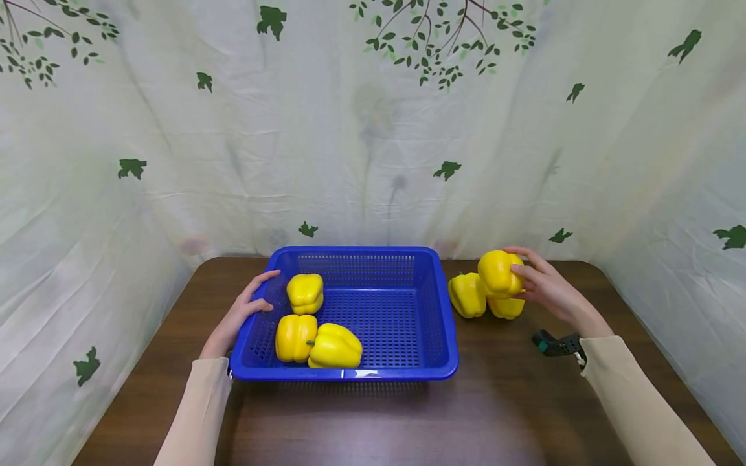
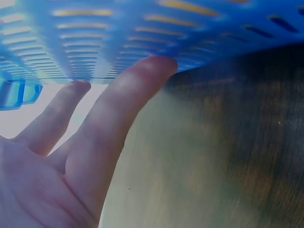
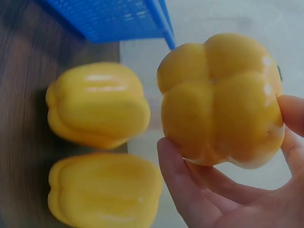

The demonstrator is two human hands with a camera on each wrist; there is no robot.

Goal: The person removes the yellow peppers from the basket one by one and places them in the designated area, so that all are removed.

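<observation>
A yellow bell pepper [image 1: 500, 274] is in my right hand [image 1: 550, 291], raised over two more peppers on the table. In the right wrist view, thumb and fingers grip the held pepper [image 3: 221, 102] around its sides. Below it lie one yellow pepper [image 1: 468, 295] and another, partly hidden pepper [image 1: 506, 309]. My left hand [image 1: 239, 317] holds the left rim of a blue plastic basket [image 1: 449, 323]. From the left wrist, fingertips [image 2: 159, 66] show against the slotted outer wall. Three yellow peppers sit in the basket's left half: one at the back [image 1: 305, 293], two in front [image 1: 335, 346].
The basket stands on a dark brown wooden table [image 1: 379, 421], left of the loose peppers. A black strap device [image 1: 556, 343] is on the right wrist. Behind the table hangs a pale curtain [image 1: 326, 142] with green leaf prints, closing in both sides.
</observation>
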